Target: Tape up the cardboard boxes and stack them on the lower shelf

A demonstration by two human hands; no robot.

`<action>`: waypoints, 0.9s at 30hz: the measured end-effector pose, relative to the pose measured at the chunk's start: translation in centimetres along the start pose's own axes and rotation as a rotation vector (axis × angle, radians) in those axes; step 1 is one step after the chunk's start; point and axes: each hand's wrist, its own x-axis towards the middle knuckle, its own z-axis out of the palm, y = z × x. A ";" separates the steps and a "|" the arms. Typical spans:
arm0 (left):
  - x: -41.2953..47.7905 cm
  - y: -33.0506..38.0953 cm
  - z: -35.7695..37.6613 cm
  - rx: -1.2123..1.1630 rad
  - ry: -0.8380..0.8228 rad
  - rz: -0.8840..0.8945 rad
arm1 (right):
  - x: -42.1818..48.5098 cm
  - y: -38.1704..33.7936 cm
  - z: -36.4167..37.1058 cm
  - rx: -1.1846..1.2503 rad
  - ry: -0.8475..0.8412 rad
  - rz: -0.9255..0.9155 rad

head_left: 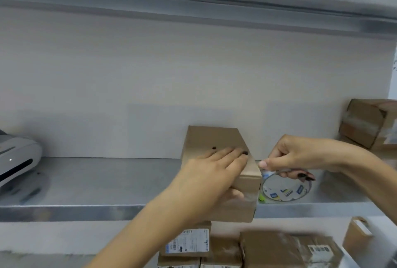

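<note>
Left hand [214, 173] lies flat, fingers straight; right hand [294, 156] curls, pinching the tape roll [285, 191].

Brushed steel shelf [107, 181] is running the full width, wall behind. Far left, a grey printer-like device [17, 160] is sitting on it, partly cut off by the frame. Centre, a closed cardboard box [212, 141] is lying lengthwise, its near end reaching over the front lip. Just right of it a tape roll [285, 190] is standing on edge; whether it is resting on the steel cannot be told. Far right, at the back, taped boxes [363, 123] are sitting stacked.
</note>
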 end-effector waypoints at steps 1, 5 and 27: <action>-0.4 -0.4 -0.1 -0.004 0.010 -0.036 | 0.0 0.0 0.0 0.009 0.000 0.001; -3.6 -2.4 -1.1 -0.003 -0.021 -0.245 | -0.1 -0.2 0.2 0.015 0.009 -0.001; -6.1 -3.7 2.8 -1.152 0.440 -0.430 | -0.2 -12.5 -0.9 0.196 0.188 -0.575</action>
